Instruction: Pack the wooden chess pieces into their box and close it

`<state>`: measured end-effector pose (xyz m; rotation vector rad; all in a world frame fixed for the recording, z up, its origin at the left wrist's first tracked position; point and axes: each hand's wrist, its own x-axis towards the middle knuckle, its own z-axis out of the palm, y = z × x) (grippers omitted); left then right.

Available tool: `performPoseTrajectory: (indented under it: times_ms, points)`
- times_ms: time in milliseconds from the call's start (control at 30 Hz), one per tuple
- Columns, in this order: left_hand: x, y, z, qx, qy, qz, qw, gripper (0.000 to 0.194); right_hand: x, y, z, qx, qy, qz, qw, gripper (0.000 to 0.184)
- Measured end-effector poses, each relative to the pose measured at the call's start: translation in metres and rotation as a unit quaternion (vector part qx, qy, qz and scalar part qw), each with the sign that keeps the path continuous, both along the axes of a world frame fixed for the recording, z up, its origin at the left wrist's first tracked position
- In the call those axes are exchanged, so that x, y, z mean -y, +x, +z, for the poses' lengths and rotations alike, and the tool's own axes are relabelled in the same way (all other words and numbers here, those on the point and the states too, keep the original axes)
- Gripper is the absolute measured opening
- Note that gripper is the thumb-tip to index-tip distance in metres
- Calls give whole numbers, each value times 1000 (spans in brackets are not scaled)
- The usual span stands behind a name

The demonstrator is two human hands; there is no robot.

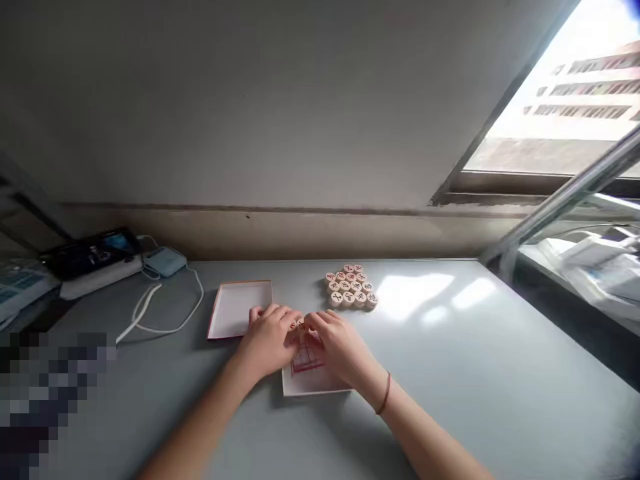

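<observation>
My left hand (269, 339) and my right hand (336, 343) meet over a white box (311, 380) with red printing, which lies on the grey table (450, 373). Their fingertips pinch together round small round wooden pieces (300, 326) at the box's far edge. A cluster of several round wooden game pieces (351, 286) with marks on top lies just beyond my right hand. An empty box lid (234, 308) with a red-brown rim lies beside my left hand, touching its far side.
A white cable (165, 303) loops across the table's left part to a small blue device (165, 261). A dark device (90, 253) sits on a white slab at far left. A window (565, 113) and a glass pane (575, 200) bound the right side.
</observation>
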<state>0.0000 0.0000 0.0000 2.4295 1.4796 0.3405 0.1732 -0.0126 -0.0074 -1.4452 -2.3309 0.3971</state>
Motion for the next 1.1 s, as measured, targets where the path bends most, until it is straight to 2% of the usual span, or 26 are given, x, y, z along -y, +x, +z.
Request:
performPoseTrajectory:
  times_ms: [67,167,233,300,367,433,600,733,833,900,967,1033,1100]
  points:
    - [-2,4,2,3,-2,-2,1000,28,-6,9,6,-49,7,-12,999,8]
    - [-4,8,2,7,-3,0,1000,27,-29,30,16,-69,25,-73,995,11]
    - [-5,10,0,9,0,4,1000,26,-56,48,22,-37,44,-152,987,13]
    - [-4,10,-3,10,5,10,1000,24,-86,63,28,27,28,-205,978,22]
    - [-4,9,-5,12,8,11,1000,21,-115,73,32,96,-39,-216,971,30]
    - [-3,9,-5,12,9,11,1000,20,-136,76,32,125,-83,-211,966,30]
    - [-2,9,-2,10,12,10,1000,21,-159,72,26,146,-147,-204,957,25]
    - [-1,8,-2,8,14,8,1000,26,-163,70,28,123,-166,-209,956,33]
    - [-2,7,-3,15,42,4,999,35,-159,72,38,73,-166,-212,960,41]
    - [-3,6,-3,29,72,3,997,36,-149,71,47,23,-161,-210,964,46]
    - [-3,6,-3,59,103,2,993,36,-128,67,54,-68,-169,-187,965,49]
    - [-3,7,-3,105,129,-4,986,42,-98,57,58,-255,-222,-115,934,52]
    - [0,11,-2,156,141,-19,977,48,-65,44,57,-341,-280,-51,896,51]
